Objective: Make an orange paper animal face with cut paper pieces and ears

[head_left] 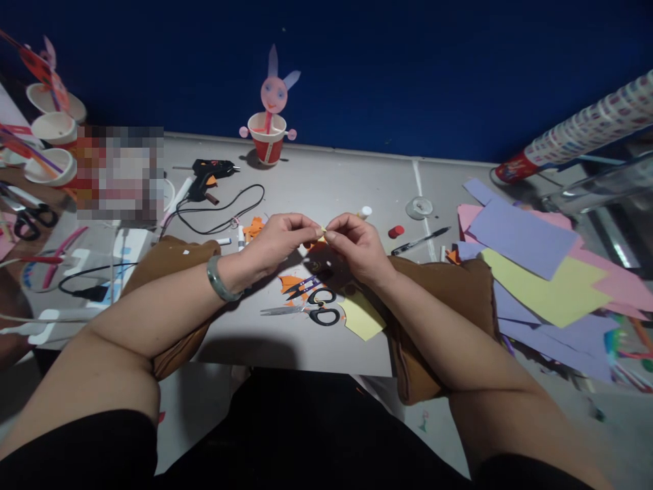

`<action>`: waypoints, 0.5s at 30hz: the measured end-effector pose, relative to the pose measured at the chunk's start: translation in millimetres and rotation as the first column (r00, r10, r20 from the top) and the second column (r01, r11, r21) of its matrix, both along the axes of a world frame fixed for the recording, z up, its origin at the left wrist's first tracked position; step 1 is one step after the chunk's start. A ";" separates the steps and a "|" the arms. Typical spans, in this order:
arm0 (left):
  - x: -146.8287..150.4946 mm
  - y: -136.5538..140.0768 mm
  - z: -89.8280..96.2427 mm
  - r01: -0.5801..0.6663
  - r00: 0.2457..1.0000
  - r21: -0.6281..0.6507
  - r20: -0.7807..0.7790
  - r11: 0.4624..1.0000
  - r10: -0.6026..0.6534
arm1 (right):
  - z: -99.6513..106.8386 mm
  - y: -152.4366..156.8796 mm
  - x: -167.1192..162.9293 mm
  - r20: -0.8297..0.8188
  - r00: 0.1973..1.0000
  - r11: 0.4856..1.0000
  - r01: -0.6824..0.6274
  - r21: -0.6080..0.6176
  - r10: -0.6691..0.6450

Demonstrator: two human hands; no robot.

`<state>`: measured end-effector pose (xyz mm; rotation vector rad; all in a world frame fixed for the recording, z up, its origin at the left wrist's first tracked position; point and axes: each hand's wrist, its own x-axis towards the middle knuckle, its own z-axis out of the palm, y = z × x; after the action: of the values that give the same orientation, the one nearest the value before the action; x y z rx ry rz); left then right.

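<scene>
Fingertip to fingertip over the middle of the table, my left hand (286, 239) and my right hand (357, 243) both pinch a tiny yellow piece (323, 231), seemingly paper. Its shape is mostly hidden by the fingers. Beneath the hands lie black-handled scissors (321, 313), dark thread snips (300, 287) and orange paper scraps (289, 282). A yellow paper sheet (364, 318) rests by the scissors, below my right hand. Another orange scrap (254, 228) is just left of my left hand.
At the back stands a red paper cup with a pink rabbit figure (269, 146). A glue gun (207, 178) with its cord lies left of it. Brown cushions (439, 292) support both forearms. Coloured paper sheets (525, 235) and stacked cups (576, 133) fill the right; a power strip (130, 248) sits left.
</scene>
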<state>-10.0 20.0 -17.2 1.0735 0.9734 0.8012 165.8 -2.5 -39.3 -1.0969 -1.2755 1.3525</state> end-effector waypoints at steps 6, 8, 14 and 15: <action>0.6 -1.1 1.2 0.025 0.999 0.019 -0.034 0.999 -0.025 | 4.4 -0.7 -1.1 0.011 1.000 1.000 -0.004 0.013 0.004; 1.0 -1.7 2.4 0.026 0.999 0.016 -0.048 1.000 -0.025 | 4.6 -0.5 -0.9 0.002 1.000 1.000 -0.010 0.003 0.010; -0.2 -1.5 0.9 0.027 0.995 0.063 -0.095 0.998 -0.021 | 3.0 0.9 1.1 0.003 1.000 0.998 -0.014 -0.059 0.015; -0.6 -1.2 0.1 0.028 0.995 0.076 -0.101 0.997 -0.020 | 2.6 1.2 1.3 0.008 1.000 0.998 -0.014 -0.066 0.014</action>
<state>-10.6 18.8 -17.1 1.1992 1.0184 0.7765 167.1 -1.3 -36.8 -1.1419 -1.2540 1.4110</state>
